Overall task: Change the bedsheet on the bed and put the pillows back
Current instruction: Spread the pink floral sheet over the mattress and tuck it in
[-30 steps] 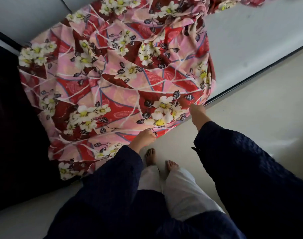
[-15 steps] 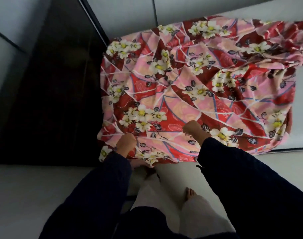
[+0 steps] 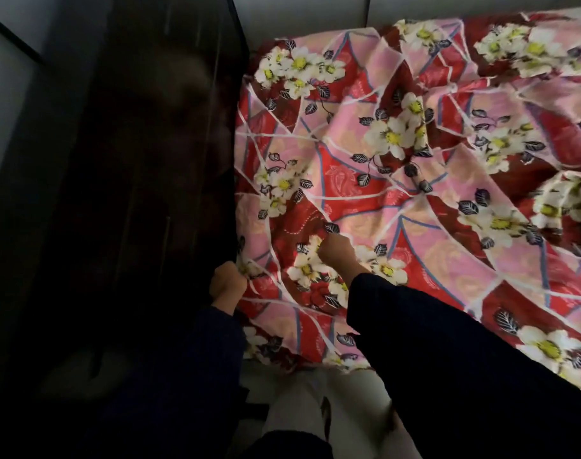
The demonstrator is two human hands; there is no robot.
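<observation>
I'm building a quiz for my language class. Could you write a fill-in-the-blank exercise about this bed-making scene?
1. The left hand and the right hand both grip the floral ____.
2. Its printed flowers are ____ with yellow centres.
3. The hand nearer the dark panel is the ____ one.

Missing words: bedsheet; white; left.

The bedsheet (image 3: 415,200) apparently continues past the right edge.

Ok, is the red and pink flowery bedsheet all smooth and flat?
No, the red and pink flowery bedsheet lies rumpled, with folds and creases across it.
</observation>
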